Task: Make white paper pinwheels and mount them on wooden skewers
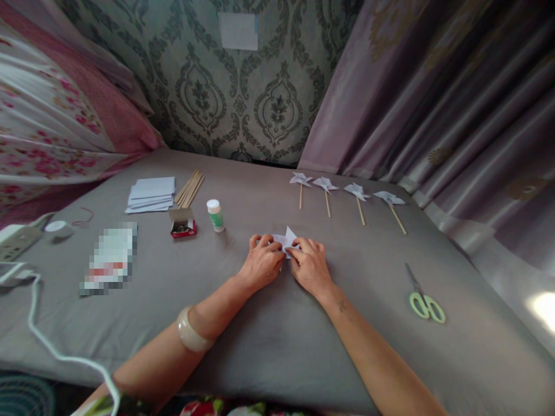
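A white paper pinwheel (288, 238) lies low over the grey sheet between my two hands, one pointed blade sticking up. My left hand (262, 261) has its fingers bent onto the left side of the paper. From the other side, my right hand (311, 264) closes its fingers on the right part. The fingertips of both hands meet near the pinwheel's middle, and they cover much of it. Whether a pin or stick is under them cannot be seen.
Several finished pinwheels on sticks (358, 193) lie at the back right. Scissors (422, 300) with green handles rest at right. Left are a paper stack (151, 193), wooden sticks (189, 188), a small red box (182, 226), a white-capped glue bottle (215, 216) and a white cable (65, 358).
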The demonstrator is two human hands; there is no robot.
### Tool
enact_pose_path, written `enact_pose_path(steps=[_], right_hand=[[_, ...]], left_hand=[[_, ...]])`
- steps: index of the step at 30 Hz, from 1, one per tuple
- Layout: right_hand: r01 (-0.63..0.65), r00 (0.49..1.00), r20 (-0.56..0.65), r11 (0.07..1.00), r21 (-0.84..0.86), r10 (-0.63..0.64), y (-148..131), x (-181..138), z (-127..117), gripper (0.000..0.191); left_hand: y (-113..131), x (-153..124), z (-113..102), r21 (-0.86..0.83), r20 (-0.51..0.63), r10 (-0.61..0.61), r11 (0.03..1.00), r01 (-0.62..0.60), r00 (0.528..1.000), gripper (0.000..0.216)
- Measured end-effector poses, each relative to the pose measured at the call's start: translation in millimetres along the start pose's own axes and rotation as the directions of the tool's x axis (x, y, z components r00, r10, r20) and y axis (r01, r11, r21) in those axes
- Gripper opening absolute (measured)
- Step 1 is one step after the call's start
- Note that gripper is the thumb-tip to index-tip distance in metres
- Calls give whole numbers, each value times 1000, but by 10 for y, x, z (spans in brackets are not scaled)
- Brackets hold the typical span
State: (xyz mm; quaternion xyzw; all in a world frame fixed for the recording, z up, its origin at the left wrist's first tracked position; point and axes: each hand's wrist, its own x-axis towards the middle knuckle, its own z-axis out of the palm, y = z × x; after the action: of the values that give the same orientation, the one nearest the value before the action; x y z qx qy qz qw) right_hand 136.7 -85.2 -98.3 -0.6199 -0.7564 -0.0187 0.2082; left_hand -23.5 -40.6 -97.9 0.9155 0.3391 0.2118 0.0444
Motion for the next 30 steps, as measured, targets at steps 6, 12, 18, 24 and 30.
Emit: enact_pose_path(steps=[6,12,18,24,30], right_hand=[[87,994,75,995,-53,-83,-17,55,-63,30],[168,974,169,983,-73,-154,11,171,-130,28],[200,956,219,980,-8,-194,116,316,-126,27],[198,953,229,980,17,-196,126,380,-127,27],[243,941,234,969,33,-244,175,357,-124,32]], left_hand=[[-22,1,-15,-28,-31,24,999,-25,999,18],[-80,23,-45,-86,-149,-130,989,118,980,21],[-139,33,-73,-133,-241,-257,964,230,936,22],[-154,24,-73,-142,-252,-314,948,286,916,20],[-176,29,-61,-128,-271,-354,935,331,895,20]])
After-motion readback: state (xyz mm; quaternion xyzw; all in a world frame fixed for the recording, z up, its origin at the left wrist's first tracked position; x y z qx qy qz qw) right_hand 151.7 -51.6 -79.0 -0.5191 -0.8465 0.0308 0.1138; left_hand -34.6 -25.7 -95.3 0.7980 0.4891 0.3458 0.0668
